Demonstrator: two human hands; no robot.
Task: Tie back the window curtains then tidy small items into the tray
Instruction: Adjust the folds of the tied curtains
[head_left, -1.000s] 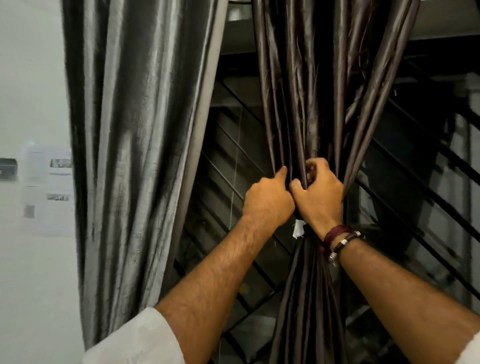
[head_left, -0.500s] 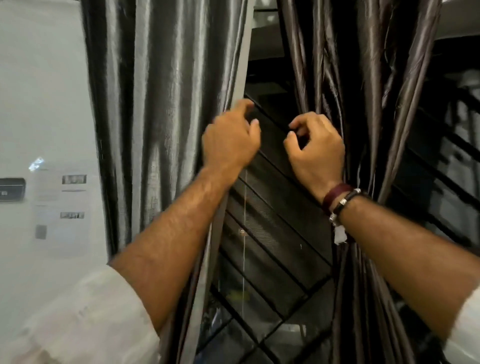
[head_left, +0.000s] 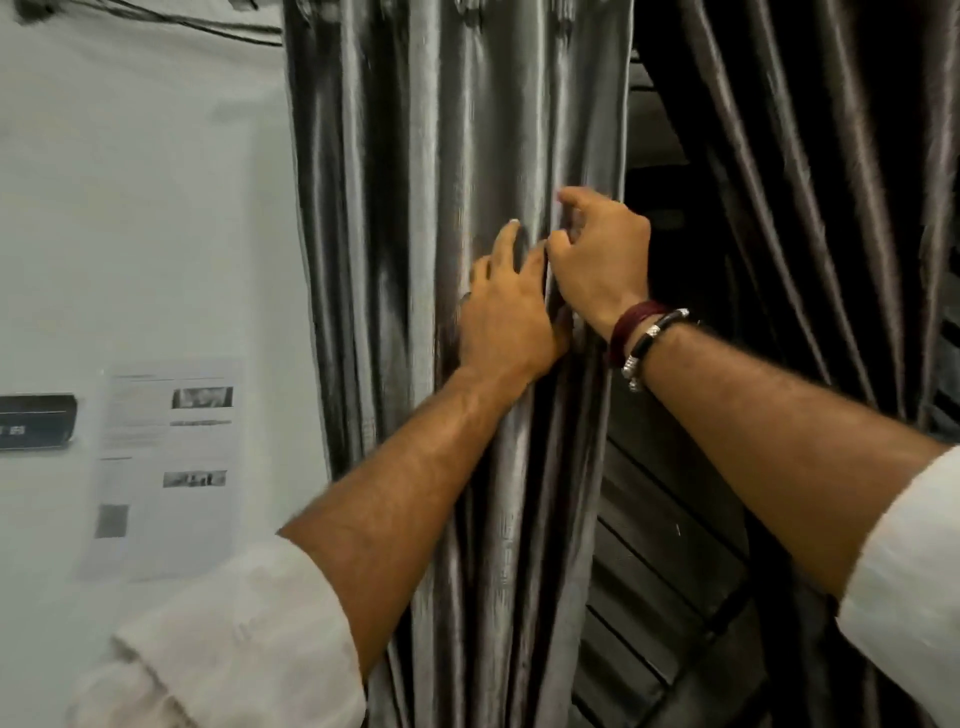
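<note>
Left curtain (head_left: 447, 156): slippery, soft; gather mid-height. Left hand (head_left: 506, 317) flat, fingers straight; right hand (head_left: 600, 260) apparently pinching its edge.

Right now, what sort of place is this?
Probably an indoor room at a window, home or lodging, hard to say which. Shiny grey satin curtain hangs beside a dark barred window opening; a printed paper notice is stuck on the white wall. Left hand and right hand gather the curtain.

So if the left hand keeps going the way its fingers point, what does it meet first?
The left hand points up and forward with straight fingers, already against the silver left curtain; it would only press further into those folds.
</note>
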